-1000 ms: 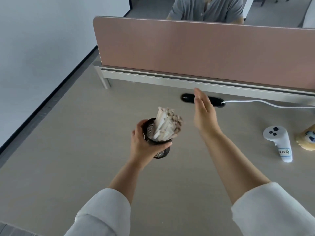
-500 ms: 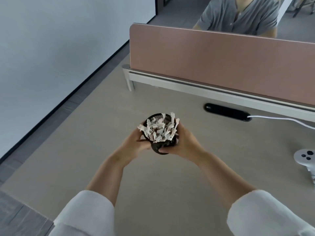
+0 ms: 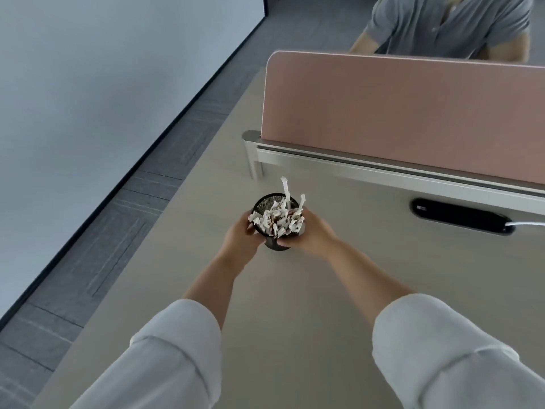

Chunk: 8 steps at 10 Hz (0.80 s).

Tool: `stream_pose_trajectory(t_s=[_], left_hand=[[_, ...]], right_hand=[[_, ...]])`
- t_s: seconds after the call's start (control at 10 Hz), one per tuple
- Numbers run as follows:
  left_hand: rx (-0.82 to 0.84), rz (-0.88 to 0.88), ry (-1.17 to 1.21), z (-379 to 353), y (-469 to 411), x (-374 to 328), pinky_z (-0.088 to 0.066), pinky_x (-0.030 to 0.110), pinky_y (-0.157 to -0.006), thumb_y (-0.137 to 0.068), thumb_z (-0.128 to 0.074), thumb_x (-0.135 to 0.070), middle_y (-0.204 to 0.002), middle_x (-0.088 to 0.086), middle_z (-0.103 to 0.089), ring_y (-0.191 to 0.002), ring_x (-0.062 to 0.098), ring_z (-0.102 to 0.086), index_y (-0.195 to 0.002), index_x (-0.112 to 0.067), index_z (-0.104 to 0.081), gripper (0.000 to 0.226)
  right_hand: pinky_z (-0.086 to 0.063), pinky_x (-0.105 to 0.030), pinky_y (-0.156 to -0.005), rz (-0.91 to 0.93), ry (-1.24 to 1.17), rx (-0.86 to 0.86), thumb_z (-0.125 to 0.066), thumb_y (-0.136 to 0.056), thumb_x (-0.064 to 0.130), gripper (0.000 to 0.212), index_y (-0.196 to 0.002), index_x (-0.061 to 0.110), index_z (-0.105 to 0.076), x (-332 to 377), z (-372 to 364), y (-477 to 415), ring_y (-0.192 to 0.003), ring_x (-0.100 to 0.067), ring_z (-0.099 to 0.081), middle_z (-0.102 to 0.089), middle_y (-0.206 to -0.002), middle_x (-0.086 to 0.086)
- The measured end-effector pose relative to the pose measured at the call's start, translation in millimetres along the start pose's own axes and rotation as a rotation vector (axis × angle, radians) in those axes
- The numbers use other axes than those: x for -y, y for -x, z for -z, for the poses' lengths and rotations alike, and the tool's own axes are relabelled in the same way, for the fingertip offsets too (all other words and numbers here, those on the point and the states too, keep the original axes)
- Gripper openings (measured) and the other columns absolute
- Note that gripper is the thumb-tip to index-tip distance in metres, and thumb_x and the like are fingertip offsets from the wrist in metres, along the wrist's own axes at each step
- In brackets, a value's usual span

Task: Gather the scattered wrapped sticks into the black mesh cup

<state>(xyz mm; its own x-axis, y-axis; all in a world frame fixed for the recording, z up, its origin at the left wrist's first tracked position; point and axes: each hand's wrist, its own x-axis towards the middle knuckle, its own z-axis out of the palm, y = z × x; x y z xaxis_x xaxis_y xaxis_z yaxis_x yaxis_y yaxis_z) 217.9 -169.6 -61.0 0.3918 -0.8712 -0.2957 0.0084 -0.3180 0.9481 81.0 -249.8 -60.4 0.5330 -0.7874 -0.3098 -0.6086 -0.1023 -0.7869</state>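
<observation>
The black mesh cup (image 3: 267, 204) stands upright near the desk's left part, packed with several white wrapped sticks (image 3: 277, 219) whose twisted ends poke above the rim. One stick rises higher than the others. My left hand (image 3: 240, 239) wraps the cup's left side. My right hand (image 3: 309, 234) wraps its right side. Both hands hide most of the cup's wall and base, so I cannot tell if it rests on the desk.
A pink divider panel (image 3: 398, 113) on a silver rail (image 3: 354, 163) runs behind the cup. A black cable port (image 3: 463, 218) with a white cable (image 3: 528, 223) lies to the right. A person in grey sits beyond the divider. The desk's left edge (image 3: 165, 228) drops to grey carpet.
My right hand came in from the side and closed on the cup beside my left hand. The sticks shifted from leaning right to upright. The view swung left, so the white controller left the frame.
</observation>
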Motion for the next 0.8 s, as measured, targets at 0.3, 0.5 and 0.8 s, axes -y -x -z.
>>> stream_pose_trajectory(t_s=[0.3, 0.5, 0.8], left_hand=[[0.019, 0.093, 0.112, 20, -66, -10, -0.045, 0.039, -0.095, -0.082, -0.036, 0.015, -0.11, 0.008, -0.062, -0.106, 0.023, -0.055, -0.117, -0.01, -0.054, 0.046], [0.039, 0.133, 0.156, 19, -78, -13, -0.044, 0.027, -0.091, -0.079, -0.023, 0.02, -0.106, 0.003, -0.058, -0.099, 0.015, -0.054, -0.122, -0.008, -0.048, 0.057], [0.045, 0.263, -0.098, 22, -72, -17, -0.036, 0.035, -0.103, -0.086, -0.043, 0.006, -0.129, -0.002, -0.047, -0.118, 0.015, -0.042, -0.136, -0.017, -0.035, 0.056]], right_hand=[[-0.036, -0.02, -0.083, -0.081, -0.068, -0.071, -0.079, -0.072, 0.021, 0.073, -0.136, 0.021, -0.044, 13, -11, -58, -0.119, -0.023, -0.057, -0.062, -0.127, 0.0], [-0.04, -0.024, -0.089, -0.12, -0.051, -0.094, -0.078, -0.074, 0.023, 0.07, -0.135, 0.018, -0.043, 17, -13, -67, -0.123, -0.025, -0.054, -0.06, -0.131, -0.002], [-0.045, -0.033, -0.09, -0.188, 0.023, -0.064, -0.074, -0.078, 0.026, 0.088, -0.148, 0.02, -0.021, 16, 2, -51, -0.122, -0.032, -0.052, -0.05, -0.139, -0.01]])
